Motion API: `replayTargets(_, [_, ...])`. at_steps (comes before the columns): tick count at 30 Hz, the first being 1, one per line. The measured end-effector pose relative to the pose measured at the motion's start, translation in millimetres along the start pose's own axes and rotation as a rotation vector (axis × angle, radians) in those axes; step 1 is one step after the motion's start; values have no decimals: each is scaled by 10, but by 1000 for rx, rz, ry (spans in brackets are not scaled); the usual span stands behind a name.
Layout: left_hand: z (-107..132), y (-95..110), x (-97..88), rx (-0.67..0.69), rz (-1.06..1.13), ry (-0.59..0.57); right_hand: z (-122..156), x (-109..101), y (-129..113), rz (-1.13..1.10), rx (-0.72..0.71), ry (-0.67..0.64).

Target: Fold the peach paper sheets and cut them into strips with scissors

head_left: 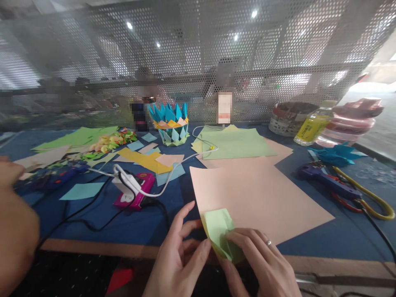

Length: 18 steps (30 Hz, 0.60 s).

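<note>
At the near edge of a blue desk point(93, 225), a person works a small green paper piece point(218, 229) that lies on the corner of a large pink sheet point(256, 194). The right hand point(260, 260) has a closed grip on the piece, fingers pressed over its lower right side and thumb tucked beneath. The left hand point(179, 255) keeps a loose, spread grip, only its thumb tip and one fingertip resting on the piece's left edge. The piece already shows creases and a turned-up flap, so the folding looks to be partway through, not finished. Behind, a blue and yellow paper basket point(171, 123) of interlocked points stands complete, while flat green sheets point(235, 142) and scattered cut squares lie unfolded, which suggests much paper is untouched.
</note>
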<state>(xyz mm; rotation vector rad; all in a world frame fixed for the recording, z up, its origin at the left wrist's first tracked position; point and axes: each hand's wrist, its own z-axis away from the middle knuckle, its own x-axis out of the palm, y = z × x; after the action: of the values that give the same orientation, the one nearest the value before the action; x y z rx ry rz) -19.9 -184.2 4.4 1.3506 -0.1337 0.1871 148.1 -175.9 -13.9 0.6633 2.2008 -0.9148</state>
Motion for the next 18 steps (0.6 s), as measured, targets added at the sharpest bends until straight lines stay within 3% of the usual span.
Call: replayTargets(18, [-10, -14, -4, -7, 31, -20, -10, -5, -6, -18, 13, -13])
